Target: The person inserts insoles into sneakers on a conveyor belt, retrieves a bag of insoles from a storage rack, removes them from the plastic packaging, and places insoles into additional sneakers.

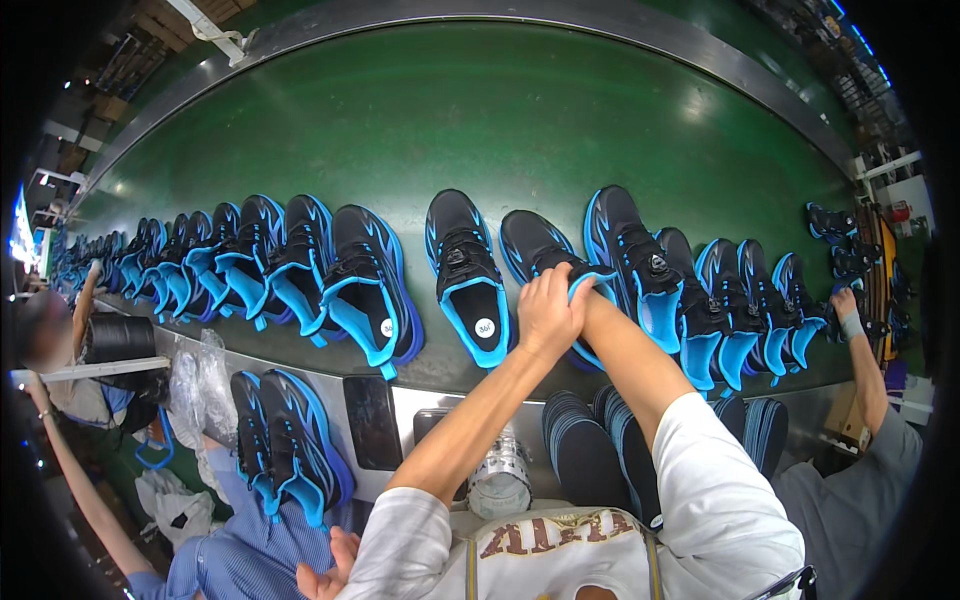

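A black sneaker with bright blue trim [532, 240] stands on the green belt in front of me, toe pointing away. My left hand [552, 312] is closed at the left side of its opening, fingers curled against the upper. My right forearm reaches the same opening, passing beside the left hand; my right hand's fingers are hidden, apparently inside the shoe. Just left stands a matching sneaker [470, 270] with a round white sticker on its insole. On the right, close by, is a larger-looking matching sneaker [622, 245].
Rows of similar sneakers [365, 270] run along the belt [480, 110] both ways. Along the metal ledge sit a black phone [371, 422], stacked dark insoles [588, 450], a clear roll [500, 485] and another sneaker pair [298, 430]. Co-workers are at both sides; one hand [845, 302] touches shoes at right.
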Demonstrator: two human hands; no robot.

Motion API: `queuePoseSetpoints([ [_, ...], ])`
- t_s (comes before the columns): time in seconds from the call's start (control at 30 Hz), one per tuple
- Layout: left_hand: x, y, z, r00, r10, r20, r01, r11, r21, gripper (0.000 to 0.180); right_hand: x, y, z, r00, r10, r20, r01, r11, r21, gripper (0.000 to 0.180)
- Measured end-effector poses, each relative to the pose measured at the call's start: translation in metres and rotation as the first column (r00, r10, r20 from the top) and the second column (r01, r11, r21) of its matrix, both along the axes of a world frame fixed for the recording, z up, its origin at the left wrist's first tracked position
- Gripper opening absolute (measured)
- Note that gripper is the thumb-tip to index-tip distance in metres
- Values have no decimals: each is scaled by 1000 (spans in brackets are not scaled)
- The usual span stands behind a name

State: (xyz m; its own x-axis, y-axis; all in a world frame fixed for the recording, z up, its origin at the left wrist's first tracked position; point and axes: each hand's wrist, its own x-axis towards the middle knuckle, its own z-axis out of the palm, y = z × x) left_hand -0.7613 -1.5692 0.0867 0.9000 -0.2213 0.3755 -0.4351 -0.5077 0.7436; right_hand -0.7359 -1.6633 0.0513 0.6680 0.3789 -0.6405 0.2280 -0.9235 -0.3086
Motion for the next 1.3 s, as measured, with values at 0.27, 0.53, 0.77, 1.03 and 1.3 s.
queuePoseSetpoints([
  [0.27,5,3,-1,967,225,-120,-227,974,1,35,-45,-8,93,971,191,-143,-207,972,-108,45],
  [0.53,24,10,17,860,-279,428,35,869,494,26,-99,-29,71,924,-107,368,20,972,235,45],
  [0.77,-3,34,40,848,-413,331,228,850,475,17,-171,-33,88,723,-614,316,396,744,539,16],
  [1.03,-8,46,43,903,-357,238,230,871,435,8,-188,-27,93,724,-642,253,415,698,584,25],
  [1.3,8,43,49,677,-521,-520,399,854,-334,19,-221,-102,74,458,-638,619,591,739,325,45],
])
